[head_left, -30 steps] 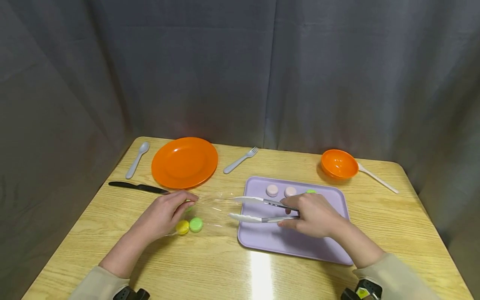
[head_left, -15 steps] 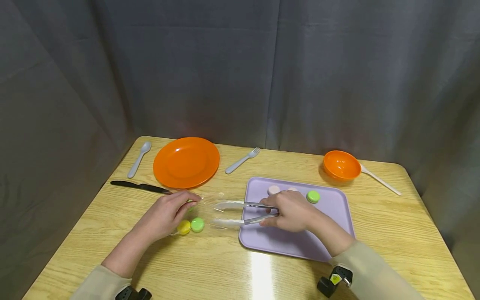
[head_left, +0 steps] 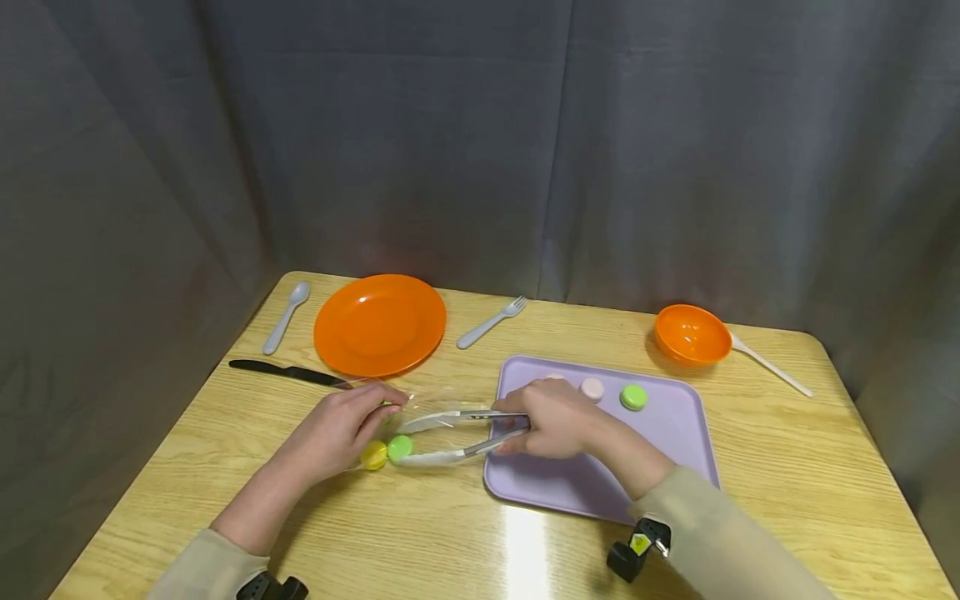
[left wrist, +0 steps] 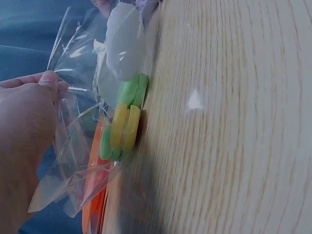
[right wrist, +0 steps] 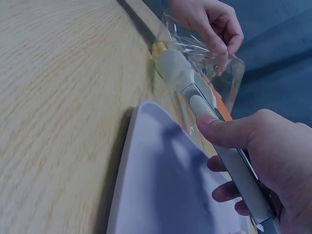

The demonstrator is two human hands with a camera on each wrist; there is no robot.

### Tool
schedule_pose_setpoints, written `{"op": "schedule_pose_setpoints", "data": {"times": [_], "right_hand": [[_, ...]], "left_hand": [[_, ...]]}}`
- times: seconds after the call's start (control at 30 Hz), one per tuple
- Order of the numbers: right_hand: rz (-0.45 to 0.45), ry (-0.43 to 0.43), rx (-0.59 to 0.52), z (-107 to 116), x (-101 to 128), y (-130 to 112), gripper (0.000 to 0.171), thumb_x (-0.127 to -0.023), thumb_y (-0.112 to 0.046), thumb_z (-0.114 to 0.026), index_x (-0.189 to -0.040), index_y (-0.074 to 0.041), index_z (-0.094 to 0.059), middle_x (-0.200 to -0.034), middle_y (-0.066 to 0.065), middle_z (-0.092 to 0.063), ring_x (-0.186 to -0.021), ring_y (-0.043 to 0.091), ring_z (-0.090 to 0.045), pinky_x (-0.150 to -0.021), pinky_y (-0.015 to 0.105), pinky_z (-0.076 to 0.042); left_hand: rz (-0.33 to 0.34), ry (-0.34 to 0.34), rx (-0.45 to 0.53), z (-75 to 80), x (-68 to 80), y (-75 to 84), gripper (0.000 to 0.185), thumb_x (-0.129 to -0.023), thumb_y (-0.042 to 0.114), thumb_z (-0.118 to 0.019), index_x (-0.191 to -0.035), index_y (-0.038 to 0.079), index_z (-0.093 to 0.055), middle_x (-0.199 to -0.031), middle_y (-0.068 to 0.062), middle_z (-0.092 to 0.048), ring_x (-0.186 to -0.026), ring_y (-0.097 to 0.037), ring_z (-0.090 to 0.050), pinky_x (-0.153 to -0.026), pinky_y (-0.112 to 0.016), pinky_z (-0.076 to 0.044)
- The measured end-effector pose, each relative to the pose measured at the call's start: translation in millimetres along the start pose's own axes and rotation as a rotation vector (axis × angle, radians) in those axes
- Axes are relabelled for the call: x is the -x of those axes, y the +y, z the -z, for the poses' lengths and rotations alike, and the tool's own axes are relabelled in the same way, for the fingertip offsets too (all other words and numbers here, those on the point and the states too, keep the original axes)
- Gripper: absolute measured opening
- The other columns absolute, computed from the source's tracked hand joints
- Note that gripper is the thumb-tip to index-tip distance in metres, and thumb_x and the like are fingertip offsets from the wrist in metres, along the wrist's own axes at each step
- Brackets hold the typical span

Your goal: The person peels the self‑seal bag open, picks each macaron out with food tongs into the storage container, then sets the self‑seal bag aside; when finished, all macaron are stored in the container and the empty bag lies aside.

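My left hand (head_left: 337, 427) pinches the upper film of a clear plastic bag (left wrist: 80, 61) lying on the table. Inside it are a yellow macaron (left wrist: 125, 127) and a green macaron (head_left: 400, 449); another green one (left wrist: 106, 146) shows behind the yellow in the left wrist view. With my right hand (head_left: 561, 418) I grip a pair of tongs (right wrist: 238, 180), thumb on one arm and fingers around the other. The white tong tips (left wrist: 124, 44) are spread apart inside the bag, right at the nearer green macaron.
Under my right hand lies a lilac tray (head_left: 555, 483) with a green macaron (head_left: 633, 397) and two pale pink macarons (head_left: 592, 389), one mostly hidden. Behind are an orange plate (head_left: 380, 325), fork (head_left: 491, 323), spoon (head_left: 286, 318), black knife (head_left: 288, 372) and orange bowl (head_left: 693, 335) beside a white handle (head_left: 772, 367).
My right hand has moved left with the tongs, from over the tray, and their tips have slid deeper into the bag to the macarons. My left hand has held its grip on the film.
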State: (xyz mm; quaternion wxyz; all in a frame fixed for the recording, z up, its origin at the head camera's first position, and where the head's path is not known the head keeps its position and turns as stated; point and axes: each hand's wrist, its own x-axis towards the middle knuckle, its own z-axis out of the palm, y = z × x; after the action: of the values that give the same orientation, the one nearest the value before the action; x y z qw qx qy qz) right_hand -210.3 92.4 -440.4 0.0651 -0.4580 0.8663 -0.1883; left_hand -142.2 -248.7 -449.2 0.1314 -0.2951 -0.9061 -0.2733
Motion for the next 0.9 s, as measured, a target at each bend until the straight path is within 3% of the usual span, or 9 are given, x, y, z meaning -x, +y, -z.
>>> {"op": "schedule_pose_setpoints", "data": {"times": [0.2,0.37,0.9], "right_hand": [[-0.01,-0.018,0.023,-3,-2,-3,0.025,-0.087,-0.046,-0.086,-0.103,-0.028,-0.079,-0.074,-0.025,-0.059,-0.065,0.006,-0.054,-0.056,0.031,-0.044],[-0.011,-0.008,0.026,-3,3,-3,0.026,-0.088,-0.045,-0.085,-0.106,-0.026,-0.08,-0.076,-0.023,-0.063,-0.065,0.005,-0.055,-0.057,0.031,-0.046],[-0.075,0.082,0.031,20,42,3,0.026,-0.085,-0.044,-0.089,-0.102,-0.025,-0.079,-0.079,-0.023,-0.06,-0.061,0.002,-0.046,-0.055,0.029,-0.041]], "left_hand": [[-0.009,-0.002,-0.004,-2.1,-2.5,0.7,0.022,-0.099,0.006,-0.075,-0.117,0.018,-0.071,-0.117,0.008,-0.074,-0.106,-0.012,-0.071,-0.088,-0.035,-0.062],[-0.009,-0.002,-0.002,-2.9,-3.9,1.2,0.021,-0.099,0.006,-0.075,-0.117,0.017,-0.072,-0.116,0.007,-0.074,-0.104,-0.012,-0.072,-0.088,-0.035,-0.062],[-0.009,0.023,-0.021,-4.5,3.3,-4.1,0.017,-0.101,0.009,-0.074,-0.118,0.015,-0.073,-0.117,0.007,-0.075,-0.103,-0.014,-0.072,-0.087,-0.038,-0.062]]}}
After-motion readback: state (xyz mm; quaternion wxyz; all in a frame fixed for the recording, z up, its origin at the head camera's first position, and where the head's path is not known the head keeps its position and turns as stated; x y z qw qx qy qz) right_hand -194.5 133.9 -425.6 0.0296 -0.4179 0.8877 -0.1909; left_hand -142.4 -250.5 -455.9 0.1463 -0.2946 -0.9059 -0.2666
